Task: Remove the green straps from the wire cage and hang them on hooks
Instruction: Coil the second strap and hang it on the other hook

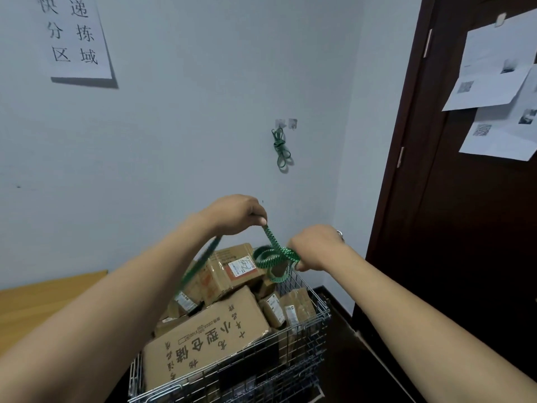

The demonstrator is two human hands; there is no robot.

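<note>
I hold a green strap (274,254) in both hands above the wire cage (302,338). My left hand (238,212) pinches one end up high; a length of the strap trails down under my left forearm. My right hand (315,247) grips the coiled loops of the strap lower and to the right. Another green strap (281,149) hangs bundled from the left of two small hooks (286,123) on the wall. The right hook is bare.
The cage is packed with several cardboard parcels (209,338). A wooden tabletop (37,303) lies at the left. A dark door (453,199) with taped papers stands at the right. A paper sign (74,36) hangs on the wall at the upper left.
</note>
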